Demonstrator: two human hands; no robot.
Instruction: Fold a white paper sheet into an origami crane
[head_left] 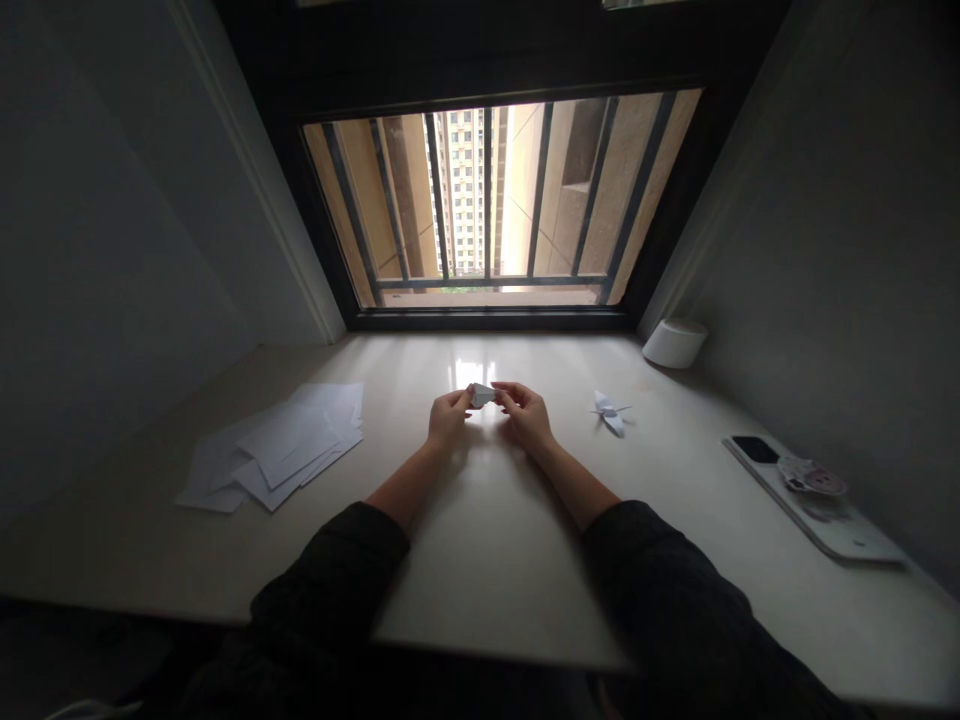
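Observation:
Between my two hands is a small piece of folded white paper point(483, 395), held just above the shiny tabletop in the middle of the view. My left hand point(449, 415) pinches its left end with thumb and fingers. On the other side, my right hand point(526, 412) grips the right end, its fingers partly stretched over the top. The finer folds are too small to make out. A finished-looking white paper crane point(611, 413) lies on the surface to the right of my right hand.
Loose white paper sheets point(289, 445) overlap in a pile at the left. At the right lies a phone point(814, 500) with a decorated grip on its back. A white cylindrical object point(675, 343) stands by the right wall. A barred window point(487, 200) is ahead.

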